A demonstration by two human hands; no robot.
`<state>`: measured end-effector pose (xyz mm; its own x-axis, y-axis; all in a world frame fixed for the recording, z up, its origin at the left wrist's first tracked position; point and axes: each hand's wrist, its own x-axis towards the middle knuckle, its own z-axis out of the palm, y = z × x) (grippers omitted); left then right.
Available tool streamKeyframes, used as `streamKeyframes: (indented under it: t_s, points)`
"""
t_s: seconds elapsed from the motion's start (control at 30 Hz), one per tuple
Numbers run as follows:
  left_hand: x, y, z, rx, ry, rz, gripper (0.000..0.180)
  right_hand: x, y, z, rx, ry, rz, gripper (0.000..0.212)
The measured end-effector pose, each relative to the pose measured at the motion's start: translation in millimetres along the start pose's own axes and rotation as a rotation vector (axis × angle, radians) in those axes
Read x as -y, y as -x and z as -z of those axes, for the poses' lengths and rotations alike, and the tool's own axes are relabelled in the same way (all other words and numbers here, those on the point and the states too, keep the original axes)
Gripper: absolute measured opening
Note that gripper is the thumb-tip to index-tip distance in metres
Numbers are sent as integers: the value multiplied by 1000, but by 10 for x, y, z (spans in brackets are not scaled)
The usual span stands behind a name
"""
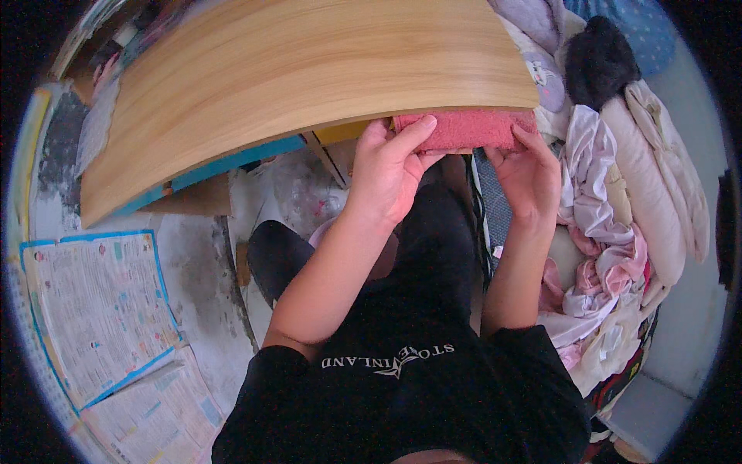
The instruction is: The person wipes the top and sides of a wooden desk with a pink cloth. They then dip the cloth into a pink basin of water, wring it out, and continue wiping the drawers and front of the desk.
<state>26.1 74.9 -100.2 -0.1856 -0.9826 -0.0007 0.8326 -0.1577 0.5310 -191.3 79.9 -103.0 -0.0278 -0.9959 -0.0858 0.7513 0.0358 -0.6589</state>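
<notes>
A folded red towel (pixel 473 130) is stretched lengthwise between my two hands, just below the front edge of the wooden desk (pixel 309 69). My left hand (pixel 388 166) grips its left end, thumb on top and the other fingers mostly hidden underneath. At the other end, my right hand (pixel 530 176) pinches the right corner with the thumb over the cloth. The desktop's overhang cuts off the towel's far side. A thin strip of light wood shows below the towel's near edge; what it belongs to I cannot tell.
Under the desk are a blue drawer front (pixel 239 161) and a yellow one (pixel 340 132). Rumpled pink and white bedding (pixel 595 185) lies on the right, with a dark furry item (pixel 601 62) on it. Printed sheets (pixel 104 309) with blue edging cover the left side.
</notes>
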Motion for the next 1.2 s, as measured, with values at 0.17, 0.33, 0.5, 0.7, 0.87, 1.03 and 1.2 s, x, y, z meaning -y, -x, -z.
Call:
streamKeyframes:
  t_s: [0.17,0.33,0.5,0.7,0.87,1.03,1.2]
  points:
    - [-336,225,127,-80,-115,-85,37,-266,72,-276,103,4,-85,41]
    - [-917,604,453,-186,-226,-222,38,-743,165,-790,176,22,-222,38]
    - [-1452,896,804,-302,-282,-317,38,-1326,159,-1233,223,-3,-299,38]
    - [-1972,1101,1122,-260,-301,-331,38,-1817,203,-1634,176,91,-350,36]
    - [-2312,1221,1409,-323,-252,-408,34,-2112,235,-1861,229,172,-400,38]
    - [-2881,1491,1775,-428,-340,-513,40,-2602,260,-2424,381,188,-510,41]
    - [-3584,1728,2310,-562,-357,-585,41,-3313,256,-2976,477,118,-597,41]
